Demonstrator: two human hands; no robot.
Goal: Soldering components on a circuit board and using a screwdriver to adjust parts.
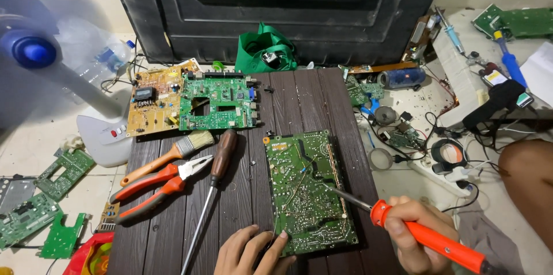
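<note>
A green circuit board [308, 191] lies solder-side up on a dark wooden board [230, 217]. My left hand [250, 250] rests at the circuit board's near left corner, fingers touching its edge. My right hand [417, 234] grips an orange-handled soldering iron [438, 241]. Its metal tip reaches left onto the circuit board's middle.
Left of the circuit board lie a brown-handled screwdriver [216, 177], orange pliers [158, 186] and a paintbrush [170, 157]. A green board [219, 102] and a yellow board [155, 105] sit farther back. Cables, tape rolls and loose boards crowd both sides. A fan [34, 50] stands left.
</note>
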